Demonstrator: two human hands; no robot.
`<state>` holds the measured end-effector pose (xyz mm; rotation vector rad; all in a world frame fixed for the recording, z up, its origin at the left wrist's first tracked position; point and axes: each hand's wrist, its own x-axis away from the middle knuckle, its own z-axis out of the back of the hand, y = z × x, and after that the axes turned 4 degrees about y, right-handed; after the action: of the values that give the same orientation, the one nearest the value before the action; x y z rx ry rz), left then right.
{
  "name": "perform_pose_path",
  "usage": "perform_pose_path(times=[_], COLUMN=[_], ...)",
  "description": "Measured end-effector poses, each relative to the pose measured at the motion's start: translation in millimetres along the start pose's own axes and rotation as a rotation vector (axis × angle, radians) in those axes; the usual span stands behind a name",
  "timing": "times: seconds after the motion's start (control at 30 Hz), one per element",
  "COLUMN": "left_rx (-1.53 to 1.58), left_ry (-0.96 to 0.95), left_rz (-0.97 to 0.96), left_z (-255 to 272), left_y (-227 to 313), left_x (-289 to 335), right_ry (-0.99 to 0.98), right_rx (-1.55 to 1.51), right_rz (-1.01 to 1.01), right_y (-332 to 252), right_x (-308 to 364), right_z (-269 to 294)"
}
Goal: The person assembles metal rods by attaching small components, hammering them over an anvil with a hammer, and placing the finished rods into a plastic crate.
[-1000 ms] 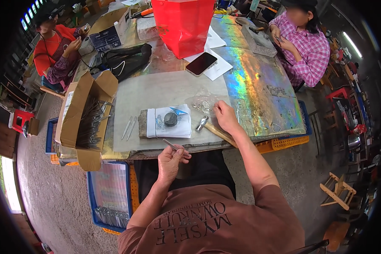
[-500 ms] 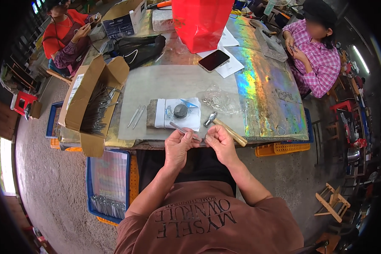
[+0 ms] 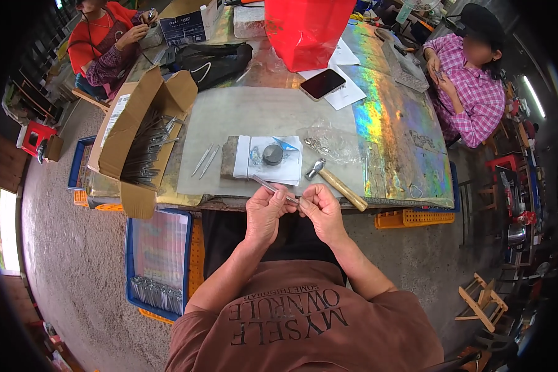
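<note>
A slim silver metal rod (image 3: 265, 184) slants up and left from the grasp of my left hand (image 3: 265, 217), just off the table's front edge. My right hand (image 3: 324, 216) is closed in a pinch at the rod's lower right end; its fingertips hide what they grip. Beyond the hands, a dark round metal block (image 3: 273, 155) rests on a white paper-covered pad (image 3: 292, 170). To its right lies a hammer (image 3: 344, 190) with a wooden handle. Two slender pointed metal pieces (image 3: 206, 160) lie left of the pad. Clear plastic (image 3: 328, 144) behind the hammer holds small metal bits.
An open cardboard box (image 3: 115, 139) of thin metal pieces stands at left. Farther back are a phone (image 3: 322, 84), a red bag (image 3: 304, 34) and a black cloth bag (image 3: 220, 61). A blue crate (image 3: 130, 260) sits below. Co-workers sit at the far left and right.
The view has shifted slightly, so the table things appear moved to the right. My hands stay close together on the rod, the right one's fingertips now nearer its end.
</note>
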<state>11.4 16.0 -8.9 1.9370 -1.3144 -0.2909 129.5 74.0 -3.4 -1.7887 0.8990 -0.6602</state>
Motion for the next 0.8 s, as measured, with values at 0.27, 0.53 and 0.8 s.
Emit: perform_pose_path(times=[0.27, 0.53, 0.8], left_rx=[-0.149, -0.265, -0.47], left_ry=[0.002, 0.058, 0.083], left_rz=[-0.139, -0.299, -0.476], left_z=[4, 15, 19], left_y=[-5, 17, 37], left_x=[1, -32, -79], right_ry=[0.123, 0.18, 0.115], right_rx=[-0.032, 0.933, 1.537], right_rz=[0.001, 0.402, 0.332], right_y=[5, -18, -32], right_x=[-1, -7, -10], right_z=[-8, 33, 90])
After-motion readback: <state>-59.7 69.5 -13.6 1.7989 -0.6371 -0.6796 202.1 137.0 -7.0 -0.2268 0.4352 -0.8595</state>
